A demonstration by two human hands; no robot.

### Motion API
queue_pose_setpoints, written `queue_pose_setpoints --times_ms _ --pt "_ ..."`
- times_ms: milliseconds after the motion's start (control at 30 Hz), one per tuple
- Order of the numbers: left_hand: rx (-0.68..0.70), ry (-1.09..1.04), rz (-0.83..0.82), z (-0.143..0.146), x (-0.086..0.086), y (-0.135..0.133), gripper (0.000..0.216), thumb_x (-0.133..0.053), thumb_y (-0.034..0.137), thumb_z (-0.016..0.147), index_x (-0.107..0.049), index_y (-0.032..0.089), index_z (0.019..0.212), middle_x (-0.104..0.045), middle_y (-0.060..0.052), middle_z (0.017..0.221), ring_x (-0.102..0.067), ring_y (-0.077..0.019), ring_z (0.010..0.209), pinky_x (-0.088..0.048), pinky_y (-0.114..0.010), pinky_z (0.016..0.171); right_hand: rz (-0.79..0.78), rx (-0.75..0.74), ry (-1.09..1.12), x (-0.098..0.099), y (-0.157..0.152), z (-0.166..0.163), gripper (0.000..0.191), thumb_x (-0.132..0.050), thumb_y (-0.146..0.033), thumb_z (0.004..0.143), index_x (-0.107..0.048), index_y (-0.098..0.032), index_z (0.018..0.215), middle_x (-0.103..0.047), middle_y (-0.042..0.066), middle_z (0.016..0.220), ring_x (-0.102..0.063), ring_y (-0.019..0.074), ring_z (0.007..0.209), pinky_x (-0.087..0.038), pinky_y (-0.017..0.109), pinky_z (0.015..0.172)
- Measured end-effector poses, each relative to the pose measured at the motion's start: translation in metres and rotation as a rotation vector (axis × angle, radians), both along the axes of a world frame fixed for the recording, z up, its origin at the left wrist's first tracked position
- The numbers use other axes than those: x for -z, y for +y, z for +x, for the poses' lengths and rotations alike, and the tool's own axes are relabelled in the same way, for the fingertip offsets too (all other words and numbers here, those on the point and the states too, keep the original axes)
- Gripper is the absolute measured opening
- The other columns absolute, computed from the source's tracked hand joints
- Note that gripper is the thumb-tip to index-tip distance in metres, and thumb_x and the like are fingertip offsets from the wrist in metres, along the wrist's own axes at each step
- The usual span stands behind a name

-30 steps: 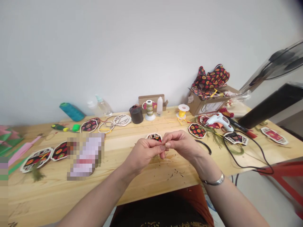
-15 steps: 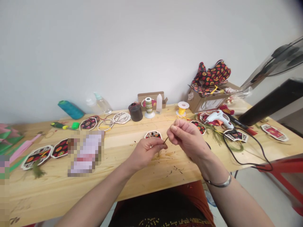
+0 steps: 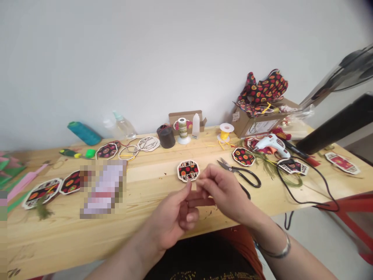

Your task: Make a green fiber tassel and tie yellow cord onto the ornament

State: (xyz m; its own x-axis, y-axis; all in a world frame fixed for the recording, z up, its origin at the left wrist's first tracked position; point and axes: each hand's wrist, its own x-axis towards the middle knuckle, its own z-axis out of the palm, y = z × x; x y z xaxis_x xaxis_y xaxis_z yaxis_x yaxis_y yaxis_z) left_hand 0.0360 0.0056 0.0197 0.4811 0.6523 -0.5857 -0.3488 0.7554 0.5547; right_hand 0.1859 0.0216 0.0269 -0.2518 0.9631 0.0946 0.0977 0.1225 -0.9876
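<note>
An octagonal ornament, dark floral fabric behind a pale lattice frame, lies flat on a wooden worktable, just beyond a person's two bare hands. The right hand, a silver bangle at its wrist, has thumb and fingertips pinched together, anything between them too small to make out. Close beside it, the left hand is turned palm up, thumb standing apart from an outstretched finger. Black-handled scissors rest partly open to the right, near a white glue gun; a yellow cord spool stands farther back
</note>
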Motion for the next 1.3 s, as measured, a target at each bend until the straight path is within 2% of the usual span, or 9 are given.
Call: queue_pose_setpoints --times_ms 167,300,467,600,667,767,900,1100,1300 --pt "-0.046 -0.031 0.016 -0.002 0.015 0.001 0.025 -0.074 0.029 0.069 -0.058 0.012 0.059 -0.044 0.004 0.052 -0.026 -0.0013 0.042 -0.012 -0.015 0.039 0.121 -0.137 -0.197 0.008 -0.035 -0.002 0.015 -0.043 -0.012 0.088 -0.053 -0.019 0.079 -0.061 0.000 0.077 -0.055 0.0099 0.071 -0.043 0.023 0.065" --pt "0.004 0.056 0.066 -0.004 0.019 0.001 0.021 -0.071 0.029 0.072 -0.063 0.011 0.066 -0.033 0.008 0.047 -0.024 -0.0031 0.042 -0.017 -0.017 0.040 0.153 -0.179 -0.271 0.015 -0.048 -0.003 0.016 -0.041 -0.014 0.088 -0.054 -0.019 0.079 -0.061 0.002 0.077 -0.054 0.0118 0.069 -0.044 0.025 0.064" --pt "-0.073 0.149 0.085 -0.004 0.016 0.003 0.018 -0.073 0.027 0.068 -0.065 0.011 0.072 -0.054 0.001 0.061 -0.027 -0.0012 0.042 -0.013 -0.017 0.039 0.082 -0.276 -0.384 0.016 -0.056 0.001 0.015 -0.040 -0.013 0.085 -0.052 -0.019 0.079 -0.060 0.002 0.073 -0.054 0.0124 0.066 -0.043 0.025 0.061" --pt "-0.149 0.249 0.170 -0.004 0.014 0.006 0.019 -0.072 0.028 0.069 -0.068 0.011 0.077 -0.054 0.001 0.063 -0.032 -0.0023 0.045 -0.014 -0.016 0.041 -0.063 -0.377 -0.346 0.016 -0.060 0.003 0.015 -0.042 -0.012 0.084 -0.055 -0.018 0.083 -0.064 0.001 0.073 -0.057 0.0108 0.066 -0.044 0.022 0.061" --pt "-0.172 0.312 0.231 -0.004 0.014 0.006 0.019 -0.069 0.030 0.072 -0.068 0.012 0.078 -0.054 0.002 0.062 -0.035 -0.0040 0.047 -0.018 -0.017 0.041 -0.127 -0.398 -0.341 0.016 -0.061 0.003 0.014 -0.043 -0.014 0.084 -0.057 -0.018 0.083 -0.065 0.001 0.071 -0.057 0.0103 0.065 -0.044 0.021 0.061" --pt "-0.191 0.350 0.305 -0.005 0.014 0.004 0.018 -0.065 0.031 0.076 -0.068 0.013 0.077 -0.056 0.001 0.063 -0.044 -0.0077 0.055 -0.033 -0.019 0.050 -0.171 -0.414 -0.296 0.015 -0.060 0.001 0.014 -0.045 -0.016 0.085 -0.058 -0.017 0.080 -0.063 0.000 0.066 -0.056 0.0087 0.061 -0.044 0.020 0.060" --pt "-0.184 0.224 0.258 -0.005 0.013 0.002 0.016 -0.064 0.030 0.077 -0.065 0.014 0.078 -0.056 0.001 0.063 -0.052 -0.0111 0.059 -0.043 -0.026 0.061 -0.186 -0.434 -0.258 0.016 -0.058 -0.001 0.014 -0.047 -0.017 0.085 -0.059 -0.017 0.078 -0.059 -0.002 0.062 -0.052 0.0066 0.056 -0.042 0.018 0.057" --pt "-0.254 0.094 0.168 -0.002 0.010 0.003 0.010 -0.066 0.019 0.075 -0.064 0.010 0.078 -0.052 0.002 0.061 -0.041 -0.0041 0.047 -0.032 -0.018 0.045 -0.246 -0.475 -0.231 0.019 -0.057 -0.003 0.014 -0.049 -0.017 0.083 -0.062 -0.016 0.078 -0.060 -0.001 0.062 -0.054 0.0075 0.057 -0.044 0.018 0.057" --pt "-0.285 0.074 0.179 -0.001 0.012 0.000 0.011 -0.066 0.017 0.076 -0.066 0.008 0.081 -0.050 0.002 0.059 -0.037 -0.0030 0.047 -0.029 -0.016 0.046 -0.245 -0.476 -0.221 0.026 -0.058 -0.006 0.014 -0.049 -0.017 0.083 -0.061 -0.015 0.078 -0.061 0.000 0.063 -0.054 0.0074 0.057 -0.043 0.018 0.056"
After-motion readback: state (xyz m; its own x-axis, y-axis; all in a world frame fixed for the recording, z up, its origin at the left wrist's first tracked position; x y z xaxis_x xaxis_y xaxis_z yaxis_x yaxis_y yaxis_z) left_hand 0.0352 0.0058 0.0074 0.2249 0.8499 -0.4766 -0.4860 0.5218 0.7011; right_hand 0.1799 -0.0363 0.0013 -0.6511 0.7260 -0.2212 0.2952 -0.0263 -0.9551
